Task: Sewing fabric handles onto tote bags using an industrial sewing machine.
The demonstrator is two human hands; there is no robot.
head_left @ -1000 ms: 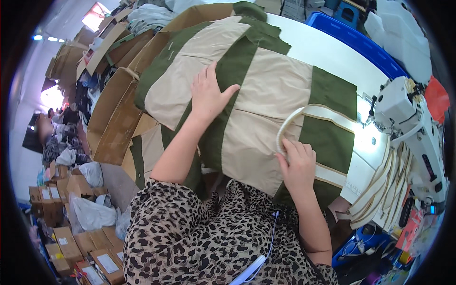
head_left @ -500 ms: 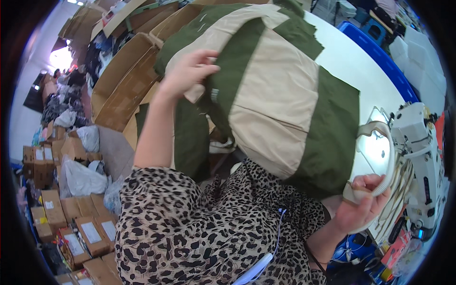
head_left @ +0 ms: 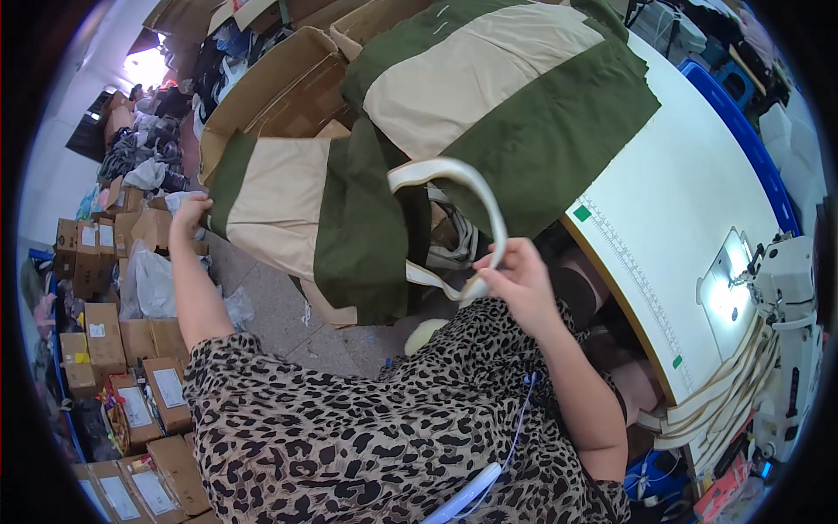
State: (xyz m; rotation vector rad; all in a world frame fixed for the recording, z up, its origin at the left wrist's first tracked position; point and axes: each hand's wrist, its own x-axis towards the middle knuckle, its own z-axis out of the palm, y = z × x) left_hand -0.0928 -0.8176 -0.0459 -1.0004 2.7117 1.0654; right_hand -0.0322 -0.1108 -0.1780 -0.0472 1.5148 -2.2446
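My left hand [head_left: 192, 212] grips the green-and-beige cloth panel [head_left: 278, 199] by its left edge. Rightward, my right hand [head_left: 519, 275] pinches the curved cream webbing strap [head_left: 476, 181].

At left one cloth piece [head_left: 279, 196] is hanging with one looped strap [head_left: 445, 166], while one table [head_left: 624, 210] is carrying one sewing machine [head_left: 786, 271] and two green squares [head_left: 583, 212] beside one blue tub [head_left: 752, 131].

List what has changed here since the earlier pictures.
The top green-and-beige cloth piece has moved left, away from the table, whose near edge now shows. The left hand, earlier lying open on the cloth, has gone left and grips its outer edge. The right hand has carried the white strap left. Unchanged: its hold on the strap; the cloth pile on the table.
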